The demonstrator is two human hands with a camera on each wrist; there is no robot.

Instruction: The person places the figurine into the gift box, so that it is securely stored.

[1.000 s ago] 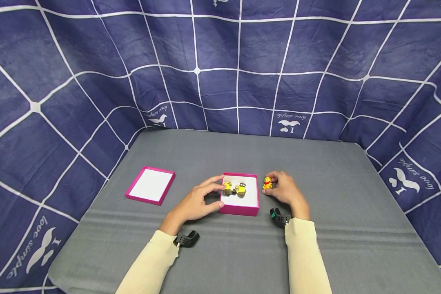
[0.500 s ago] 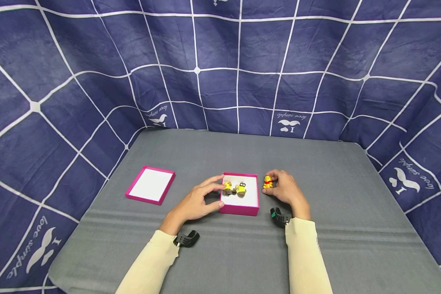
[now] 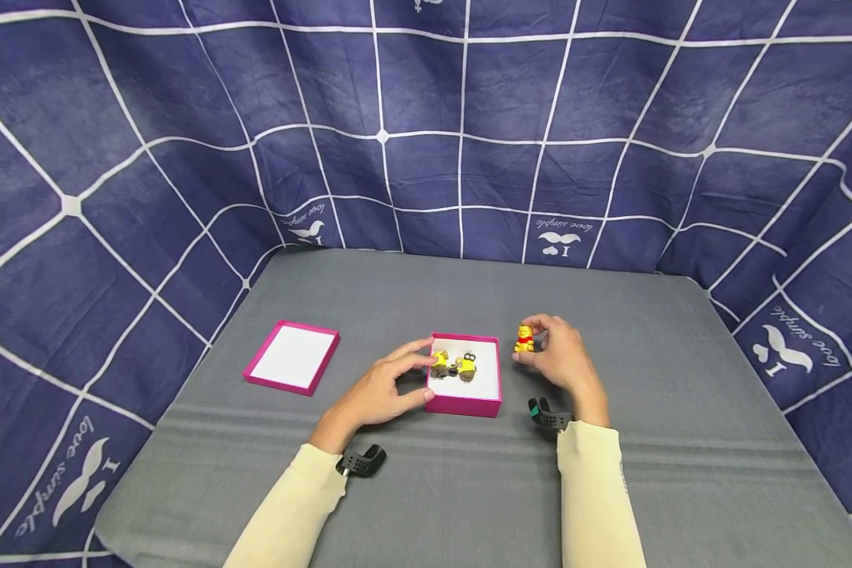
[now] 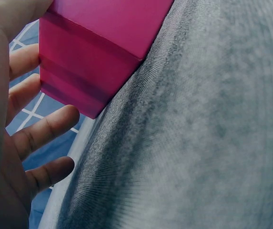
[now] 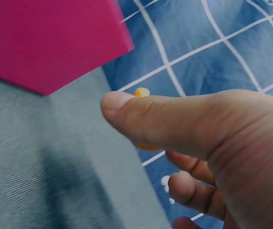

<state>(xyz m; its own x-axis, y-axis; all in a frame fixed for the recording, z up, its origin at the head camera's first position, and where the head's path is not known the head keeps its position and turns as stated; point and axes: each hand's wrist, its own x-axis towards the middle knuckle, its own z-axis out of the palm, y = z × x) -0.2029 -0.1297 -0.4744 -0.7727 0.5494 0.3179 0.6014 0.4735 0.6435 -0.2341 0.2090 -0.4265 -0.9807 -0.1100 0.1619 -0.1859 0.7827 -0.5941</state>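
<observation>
A small yellow bear figurine (image 3: pixel 525 339) with a red shirt, resembling Winnie the Pooh, is pinched between the thumb and fingers of my right hand (image 3: pixel 563 353), right of an open pink box. In the right wrist view my thumb covers most of the figurine (image 5: pixel 143 92). My left hand (image 3: pixel 378 388) holds the pink box (image 3: pixel 463 406) by its left side, with the thumb at the front corner and fingertips at the rim. Its ring and little fingers stay apart from the box wall (image 4: pixel 79 71). Inside the white-lined box lie two yellow minion figurines (image 3: pixel 466 367).
A pink-rimmed box lid (image 3: pixel 293 356), white inside, lies to the left on the grey cloth-covered table (image 3: pixel 426 489). Blue curtains (image 3: pixel 426 118) with white grid lines enclose the back and sides. A dark band (image 3: pixel 549 413) is on the right wrist.
My right hand has moved up in the head view and slightly right, away from the box, carrying the bear figurine. My left hand and the box stay in place.
</observation>
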